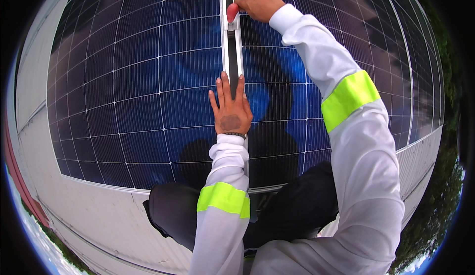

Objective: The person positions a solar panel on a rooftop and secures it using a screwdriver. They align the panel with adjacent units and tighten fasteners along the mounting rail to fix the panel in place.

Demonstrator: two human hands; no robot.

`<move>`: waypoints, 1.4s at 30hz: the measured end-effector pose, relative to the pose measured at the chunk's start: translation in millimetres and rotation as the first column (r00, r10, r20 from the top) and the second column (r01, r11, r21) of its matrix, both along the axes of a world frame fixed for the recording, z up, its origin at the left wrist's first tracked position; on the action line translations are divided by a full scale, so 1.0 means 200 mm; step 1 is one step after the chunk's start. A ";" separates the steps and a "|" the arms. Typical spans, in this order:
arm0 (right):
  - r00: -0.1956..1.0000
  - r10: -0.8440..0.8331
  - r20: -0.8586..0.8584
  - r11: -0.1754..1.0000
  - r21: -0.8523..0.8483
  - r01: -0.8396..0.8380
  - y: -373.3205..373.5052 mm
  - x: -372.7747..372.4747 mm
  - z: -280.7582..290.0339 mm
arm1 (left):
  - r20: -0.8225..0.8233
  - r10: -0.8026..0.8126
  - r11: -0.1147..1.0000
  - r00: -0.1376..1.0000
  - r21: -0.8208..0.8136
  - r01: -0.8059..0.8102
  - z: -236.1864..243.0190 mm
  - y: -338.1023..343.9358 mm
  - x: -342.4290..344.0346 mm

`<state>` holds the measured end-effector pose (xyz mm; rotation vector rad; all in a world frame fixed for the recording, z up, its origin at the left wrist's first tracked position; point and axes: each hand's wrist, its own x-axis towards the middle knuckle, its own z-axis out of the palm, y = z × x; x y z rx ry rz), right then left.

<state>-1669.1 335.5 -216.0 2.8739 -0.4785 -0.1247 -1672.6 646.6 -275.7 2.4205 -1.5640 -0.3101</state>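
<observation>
Two dark blue solar panels lie side by side, the left panel (138, 72) and the right panel (316, 42), with a narrow gap between their silver frames. My left hand (232, 114) rests flat over this gap, its fingers spread and reaching onto the frame edges. Farther off, my right hand (260, 3) is closed around a red-handled tool (232, 13); its exact kind is partly hidden by my fingers. A thin metal rod shows on the hand's other side. The red end sits just above a small silver clamp (231, 26) bridging the two frames.
Pale metal roofing (99, 206) runs along the panels' left and near edges. Another panel (420, 62) lies to the far right. My dark-trousered knees (173, 208) are bent at the near panel edge. Trees (435, 210) stand beyond the roof on the right.
</observation>
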 end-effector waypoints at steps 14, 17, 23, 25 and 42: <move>0.977 -0.150 0.154 0.970 0.216 0.115 -0.20 -0.18 0.00 | -0.003 0.003 1.000 1.000 -0.016 -0.003 -0.01 0.00 0.00; 0.979 -0.187 -0.076 0.949 0.242 0.200 -0.35 -0.22 -0.06 | 0.001 0.002 1.000 1.000 -0.006 -0.002 0.00 0.00 0.00; 0.938 -0.311 0.156 0.951 0.049 0.307 -0.19 -0.31 -0.19 | 0.009 -0.001 1.000 1.000 -0.023 0.001 0.00 0.00 0.00; 0.850 -0.481 0.214 0.875 0.178 0.450 0.06 -0.37 -0.11 | 0.003 -0.004 1.000 1.000 -0.026 0.004 0.00 0.01 0.00; 0.052 -0.859 -0.509 -0.447 0.698 -0.559 1.03 0.48 -0.19 | -0.178 -0.126 0.992 0.976 -0.030 0.123 -0.15 0.10 0.00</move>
